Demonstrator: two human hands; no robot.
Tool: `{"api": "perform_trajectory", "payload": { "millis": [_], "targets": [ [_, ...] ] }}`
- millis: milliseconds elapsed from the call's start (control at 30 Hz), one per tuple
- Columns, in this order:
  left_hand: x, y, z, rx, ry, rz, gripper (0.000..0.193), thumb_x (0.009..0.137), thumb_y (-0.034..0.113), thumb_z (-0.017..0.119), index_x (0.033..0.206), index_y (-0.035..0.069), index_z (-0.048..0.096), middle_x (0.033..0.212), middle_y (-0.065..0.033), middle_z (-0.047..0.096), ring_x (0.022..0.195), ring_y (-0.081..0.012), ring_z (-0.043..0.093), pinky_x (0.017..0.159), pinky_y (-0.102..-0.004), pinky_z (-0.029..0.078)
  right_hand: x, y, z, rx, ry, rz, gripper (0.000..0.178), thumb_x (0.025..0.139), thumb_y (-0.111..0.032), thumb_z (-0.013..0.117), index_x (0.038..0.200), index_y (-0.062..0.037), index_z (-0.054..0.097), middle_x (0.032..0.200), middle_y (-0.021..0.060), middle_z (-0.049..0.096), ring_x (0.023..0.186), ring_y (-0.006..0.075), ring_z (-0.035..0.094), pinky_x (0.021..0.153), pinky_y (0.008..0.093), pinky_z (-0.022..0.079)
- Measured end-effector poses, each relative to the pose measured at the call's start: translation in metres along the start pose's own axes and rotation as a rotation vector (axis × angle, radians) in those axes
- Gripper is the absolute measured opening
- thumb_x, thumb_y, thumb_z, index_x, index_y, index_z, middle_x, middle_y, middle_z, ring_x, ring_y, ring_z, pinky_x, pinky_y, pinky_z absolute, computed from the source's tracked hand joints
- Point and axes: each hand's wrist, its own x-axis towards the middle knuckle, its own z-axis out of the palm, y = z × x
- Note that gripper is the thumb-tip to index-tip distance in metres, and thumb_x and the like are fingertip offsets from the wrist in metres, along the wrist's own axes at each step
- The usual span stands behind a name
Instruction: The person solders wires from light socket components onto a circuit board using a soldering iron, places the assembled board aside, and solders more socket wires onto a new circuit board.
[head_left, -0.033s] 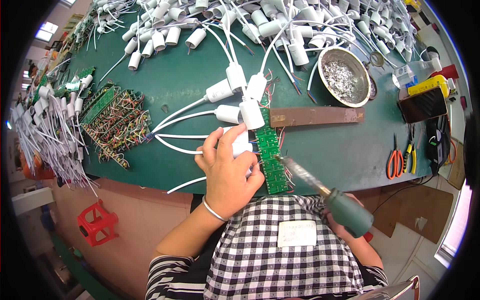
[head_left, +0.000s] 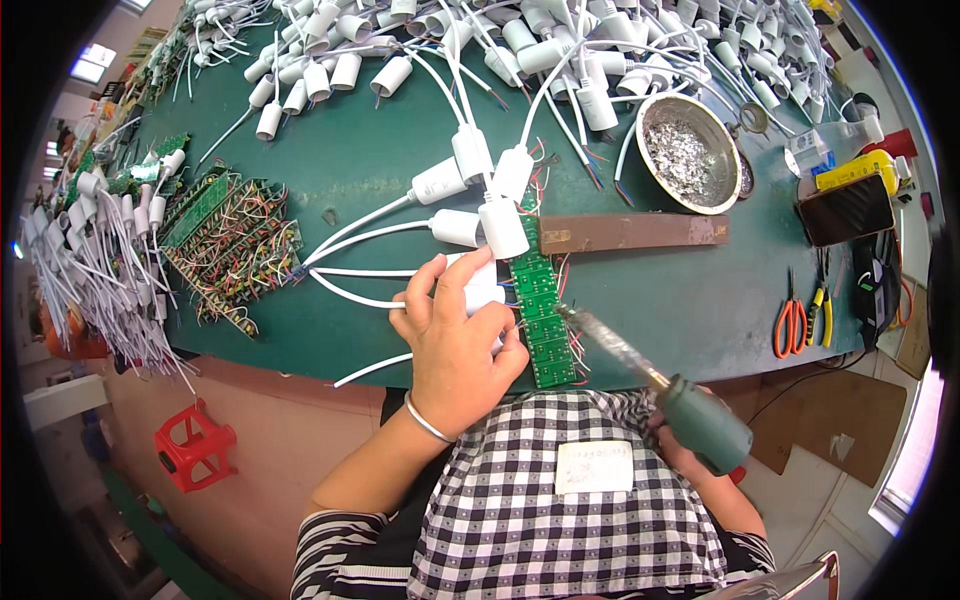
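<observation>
A narrow strip of green circuit boards (head_left: 545,325) lies near the table's front edge. My left hand (head_left: 455,350) is closed at its left side, fingers curled over a white lamp socket (head_left: 482,296) whose thin wires reach the strip; the fingertips hide part of it. Several more cabled white sockets (head_left: 503,228) lie above these fingers. My right hand (head_left: 685,455) grips a soldering iron (head_left: 700,425) by its green handle, which hides most of the fingers. The iron's tip is at the right side of the strip; whether it touches is unclear.
A brown bar (head_left: 635,232) lies across the strip's upper right. Beyond it stands a bowl of solder scraps (head_left: 690,160). Orange-handled pliers (head_left: 790,325) and a phone (head_left: 848,212) are at right. Wired boards (head_left: 235,250) lie at left; piled sockets (head_left: 600,60) fill the back.
The soldering iron has shifted slightly right, its tip also a little up along the strip. My left hand and the boards have stayed in place.
</observation>
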Motion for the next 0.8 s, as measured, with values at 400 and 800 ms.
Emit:
{"api": "perform_trajectory", "payload": {
  "millis": [400, 800],
  "targets": [
    [-0.001, 0.000, -0.001, 0.008, -0.032, -0.011, 0.009, 0.060, 0.012, 0.064, 0.067, 0.014, 0.058, 0.128, -0.0084, 0.044, 0.120, -0.0384, 0.029, 0.097, -0.0488, 0.021, -0.004, 0.014, 0.001, -0.026, -0.107, -0.052, 0.032, 0.073, -0.012, 0.063, 0.103, -0.0012, 0.060, 0.099, 0.0121, 0.062, 0.089, 0.0289, 0.061, 0.079, 0.0343, 0.048],
    [-0.003, -0.006, 0.000, -0.056, 0.005, 0.120, 0.017, 0.057, 0.006, 0.068, 0.069, 0.013, 0.058, 0.125, -0.0073, 0.047, 0.118, -0.0365, 0.032, 0.098, -0.0457, 0.024, 0.005, 0.001, 0.010, 0.091, 0.043, -0.067, 0.020, 0.063, 0.000, 0.059, 0.083, -0.0006, 0.062, 0.070, 0.0077, 0.064, 0.064, 0.0197, 0.061, 0.065, 0.0317, 0.050]
  ]
}}
